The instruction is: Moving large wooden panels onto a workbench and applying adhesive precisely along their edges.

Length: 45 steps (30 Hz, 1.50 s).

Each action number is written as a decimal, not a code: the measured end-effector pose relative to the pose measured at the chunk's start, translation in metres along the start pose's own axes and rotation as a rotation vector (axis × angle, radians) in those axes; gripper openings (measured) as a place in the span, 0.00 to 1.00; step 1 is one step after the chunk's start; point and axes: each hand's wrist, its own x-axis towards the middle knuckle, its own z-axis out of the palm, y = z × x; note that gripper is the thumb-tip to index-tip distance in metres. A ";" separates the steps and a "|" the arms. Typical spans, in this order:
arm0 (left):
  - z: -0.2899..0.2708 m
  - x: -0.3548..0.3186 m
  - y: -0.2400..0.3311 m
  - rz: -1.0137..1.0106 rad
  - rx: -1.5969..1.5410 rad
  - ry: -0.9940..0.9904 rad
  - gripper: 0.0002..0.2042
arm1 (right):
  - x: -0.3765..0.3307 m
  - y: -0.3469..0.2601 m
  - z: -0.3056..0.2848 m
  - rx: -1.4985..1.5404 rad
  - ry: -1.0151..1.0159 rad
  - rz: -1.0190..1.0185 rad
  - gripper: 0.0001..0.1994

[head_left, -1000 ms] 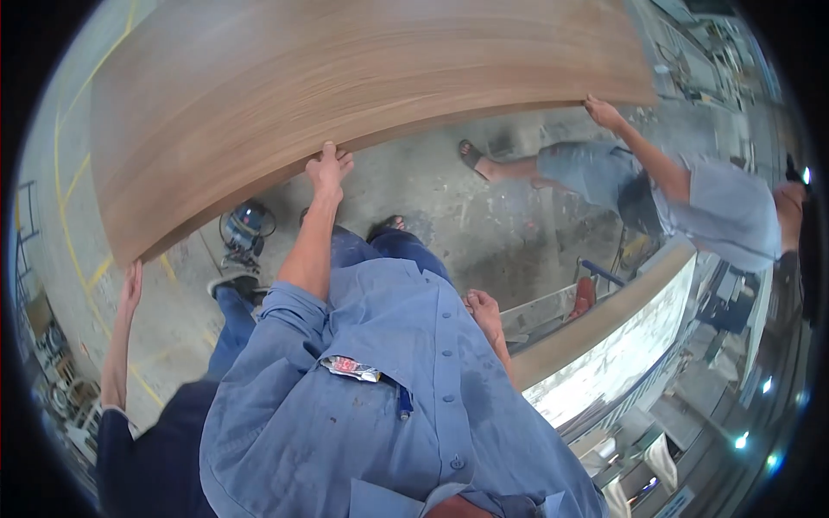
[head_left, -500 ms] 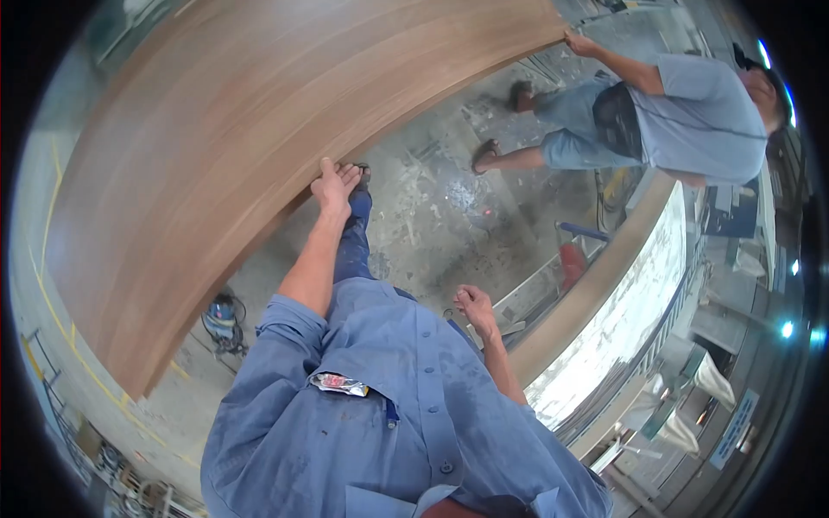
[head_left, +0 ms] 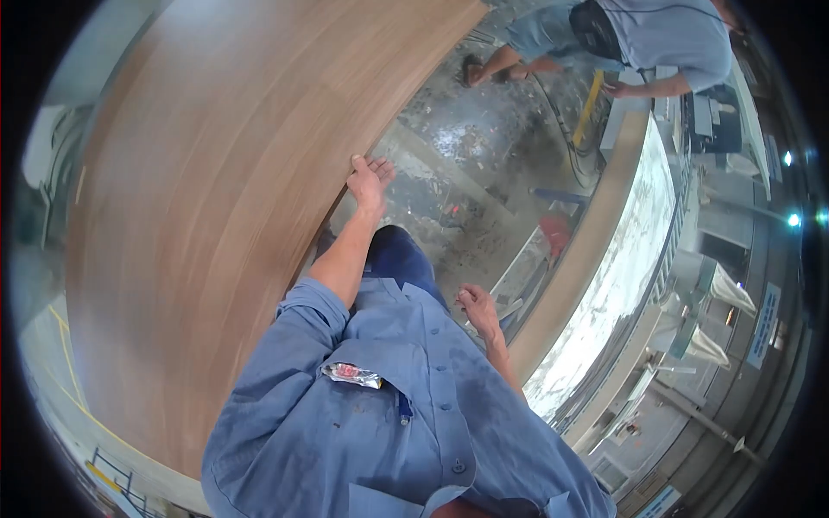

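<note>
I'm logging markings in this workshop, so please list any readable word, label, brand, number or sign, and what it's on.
No text can be read here.
Long blue-and-white sign, right side: lettering too small and blurred.
Smaller blue-and-white sign, lower right: too small and blurred.
Silver-and-red packet at the chest of the blue shirt: print too small.
Wood-grain panel: no lettering visible.
</note>
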 end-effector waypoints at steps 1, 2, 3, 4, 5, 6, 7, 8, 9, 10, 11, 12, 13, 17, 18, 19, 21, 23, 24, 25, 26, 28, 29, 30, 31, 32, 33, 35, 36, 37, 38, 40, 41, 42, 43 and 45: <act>0.016 0.010 -0.001 0.026 0.020 0.006 0.27 | 0.008 -0.008 -0.004 0.020 0.043 0.038 0.18; 0.032 0.019 -0.002 0.026 0.026 0.004 0.28 | 0.018 -0.016 -0.009 0.037 0.013 0.007 0.18; 0.049 0.028 -0.004 -0.011 0.027 -0.010 0.29 | 0.027 -0.024 -0.014 0.001 0.028 0.003 0.19; 0.066 0.037 -0.006 0.016 0.043 -0.007 0.29 | 0.038 -0.032 -0.021 -0.043 0.089 0.047 0.19; 0.084 0.048 -0.008 0.016 0.012 -0.010 0.29 | 0.053 -0.041 -0.028 -0.027 0.048 0.002 0.19; 0.099 0.057 -0.010 -0.024 -0.027 -0.011 0.29 | 0.067 -0.049 -0.036 -0.049 0.036 0.021 0.20; 0.115 0.068 -0.013 0.016 -0.013 -0.009 0.29 | 0.085 -0.058 -0.045 -0.066 0.051 0.054 0.21; 0.133 0.079 -0.015 0.010 -0.015 -0.034 0.29 | 0.106 -0.069 -0.055 -0.065 0.021 0.037 0.21; 0.150 0.092 -0.018 -0.024 -0.024 -0.074 0.28 | 0.128 -0.081 -0.064 -0.065 0.006 0.013 0.21; 0.170 0.106 -0.022 0.009 -0.004 -0.065 0.28 | 0.151 -0.093 -0.075 -0.061 0.024 0.024 0.21; 0.191 0.121 -0.026 0.013 0.015 -0.072 0.28 | 0.176 -0.106 -0.086 -0.052 -0.006 -0.019 0.21; 0.209 0.133 -0.030 -0.023 0.029 -0.077 0.28 | 0.198 -0.120 -0.096 -0.059 -0.025 -0.062 0.21; 0.231 0.147 -0.033 -0.036 0.058 -0.064 0.28 | 0.227 -0.139 -0.109 -0.090 -0.011 -0.044 0.20; 0.308 0.192 -0.045 0.027 0.065 -0.036 0.29 | 0.289 -0.199 -0.173 -0.094 -0.048 -0.111 0.18; 0.327 0.201 -0.046 0.024 0.068 -0.019 0.29 | 0.300 -0.213 -0.189 -0.083 -0.082 -0.121 0.18; 0.344 0.211 -0.048 -0.014 0.067 -0.010 0.29 | 0.311 -0.225 -0.204 -0.068 -0.071 -0.123 0.18; 0.377 0.228 -0.050 -0.001 0.096 -0.002 0.29 | 0.327 -0.246 -0.230 -0.048 -0.065 -0.115 0.18; 0.405 0.242 -0.047 -0.020 0.125 -0.009 0.28 | 0.344 -0.263 -0.248 -0.008 -0.012 -0.035 0.18; 0.419 0.248 -0.044 -0.098 0.156 -0.023 0.26 | 0.354 -0.271 -0.252 -0.002 -0.040 -0.083 0.18; 0.431 0.253 -0.039 -0.219 0.189 -0.031 0.24 | 0.365 -0.279 -0.255 -0.007 -0.047 -0.113 0.18; 0.441 0.256 -0.032 -0.179 0.216 -0.035 0.24 | 0.375 -0.285 -0.255 -0.018 -0.019 -0.091 0.18; 0.451 0.255 -0.015 -0.168 0.855 -0.268 0.17 | 0.393 -0.295 -0.250 0.058 -0.082 -0.116 0.18; 0.454 0.256 -0.006 0.008 0.975 -0.276 0.13 | 0.399 -0.299 -0.244 0.103 -0.084 -0.093 0.18; 0.458 0.263 0.005 0.007 1.017 -0.257 0.13 | 0.403 -0.301 -0.238 0.143 -0.102 -0.089 0.18; 0.460 0.271 0.016 0.553 1.400 -0.283 0.15 | 0.402 -0.301 -0.230 0.177 -0.094 -0.098 0.17; 0.461 0.280 0.027 1.130 1.727 -0.330 0.16 | 0.402 -0.300 -0.220 0.211 -0.063 -0.120 0.17; 0.466 0.293 0.033 1.141 1.743 -0.349 0.16 | 0.401 -0.299 -0.211 0.241 -0.080 -0.093 0.17; 0.481 0.319 0.035 1.483 2.020 -0.571 0.18 | 0.394 -0.294 -0.194 0.275 -0.075 -0.054 0.17; 0.488 0.326 0.035 1.515 1.998 -0.631 0.16 | 0.392 -0.291 -0.192 0.231 -0.112 -0.116 0.17; 0.499 0.331 0.033 1.446 2.057 -0.753 0.14 | 0.387 -0.288 -0.190 0.112 -0.087 -0.043 0.16; 0.509 0.330 0.027 1.245 2.075 -0.823 0.11 | 0.383 -0.282 -0.193 0.201 -0.099 -0.070 0.16; 0.525 0.311 0.013 1.006 1.948 -0.827 0.11 | 0.379 -0.277 -0.194 0.252 -0.068 0.008 0.15; 0.535 0.298 0.018 0.939 1.907 -1.051 0.13 | 0.379 -0.273 -0.200 0.265 0.020 -0.081 0.16; 0.545 0.289 0.012 1.034 1.826 -1.204 0.12 | 0.377 -0.269 -0.204 0.195 0.068 -0.092 0.16; 0.554 0.283 0.010 1.119 1.824 -1.337 0.12 | 0.375 -0.267 -0.208 0.249 0.091 -0.053 0.16; 0.544 0.267 0.009 1.177 2.125 -1.042 0.11 | 0.371 -0.265 -0.212 0.337 0.167 0.011 0.15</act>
